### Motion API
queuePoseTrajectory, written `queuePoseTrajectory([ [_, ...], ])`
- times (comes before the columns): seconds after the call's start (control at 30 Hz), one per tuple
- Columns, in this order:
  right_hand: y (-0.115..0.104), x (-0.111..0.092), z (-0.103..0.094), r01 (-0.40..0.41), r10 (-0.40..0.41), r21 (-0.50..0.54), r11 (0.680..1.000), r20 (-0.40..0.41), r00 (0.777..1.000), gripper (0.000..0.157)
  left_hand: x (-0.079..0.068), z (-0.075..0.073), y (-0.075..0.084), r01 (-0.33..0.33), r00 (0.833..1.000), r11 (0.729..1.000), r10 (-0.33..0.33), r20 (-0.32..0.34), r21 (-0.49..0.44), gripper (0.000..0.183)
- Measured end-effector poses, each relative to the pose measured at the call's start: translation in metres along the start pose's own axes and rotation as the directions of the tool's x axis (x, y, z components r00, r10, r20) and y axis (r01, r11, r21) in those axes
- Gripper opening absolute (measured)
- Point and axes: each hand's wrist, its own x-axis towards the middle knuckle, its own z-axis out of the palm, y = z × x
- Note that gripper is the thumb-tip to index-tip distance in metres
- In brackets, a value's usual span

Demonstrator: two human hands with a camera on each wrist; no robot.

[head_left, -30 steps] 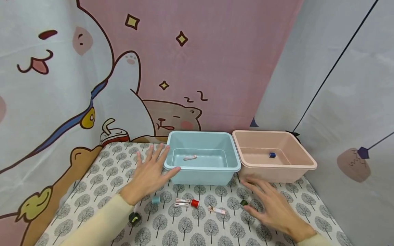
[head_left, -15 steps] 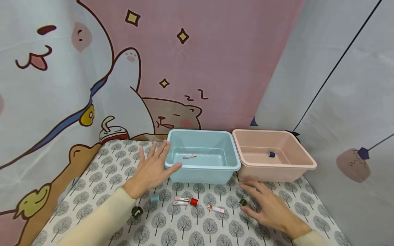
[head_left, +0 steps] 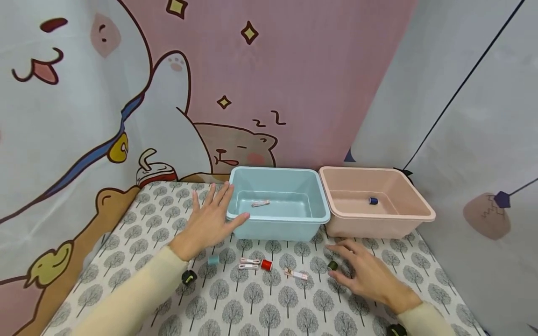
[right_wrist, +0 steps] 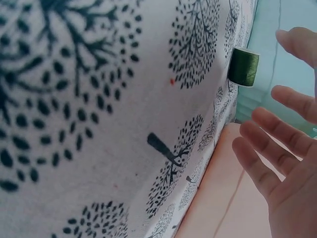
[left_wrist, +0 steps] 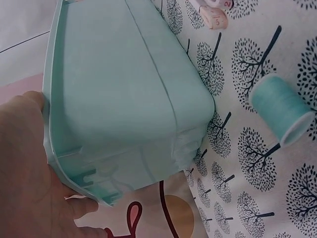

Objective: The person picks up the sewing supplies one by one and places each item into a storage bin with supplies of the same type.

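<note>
Head view bright, evenly lit; light soft, diffuse, exact direction hard to tell. Faint pale sheen on floor of blue bin (head_left: 290, 207). Mild wide-angle stretch toward frame edges; fine detail on small items across worktop (head_left: 235, 296) soft. Left wrist view slightly hazy, left hand (left_wrist: 25, 163) shaded, smooth-looking. Right wrist view dimmer, cool-tinted; nearest cloth blurred at upper left, green spool (right_wrist: 243, 67) showing light streak on its side.

The left hand (head_left: 208, 226) hides part of the left rim of the blue bin (head_left: 281, 219), the left sleeve (head_left: 138, 289) and right sleeve (head_left: 426, 319) are cut off at the near edge, and the pale strip (head_left: 260, 203) inside looks too small to read.
</note>
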Motion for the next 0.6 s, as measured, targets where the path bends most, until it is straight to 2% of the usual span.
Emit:
queuePoseTrajectory([
  [0.23,-0.0021,0.0045,-0.0005,0.006,-0.006,-0.011,1.0,0.011,1.0,0.063,0.0032,-0.005,-0.0009,0.008,1.0,1.0,-0.008,0.001,-0.004,0.111],
  [0.4,-0.0037,0.0027,-0.0001,-0.003,0.001,0.038,0.999,0.039,0.999,0.055,0.0033,-0.0059,0.0,0.015,1.0,1.0,-0.015,0.02,-0.003,0.111],
  [0.6,-0.0027,-0.0009,0.0051,0.048,-0.051,0.086,0.995,0.034,0.998,0.042,0.0023,-0.0027,0.0011,0.016,0.999,1.0,-0.016,0.029,-0.003,0.112],
])
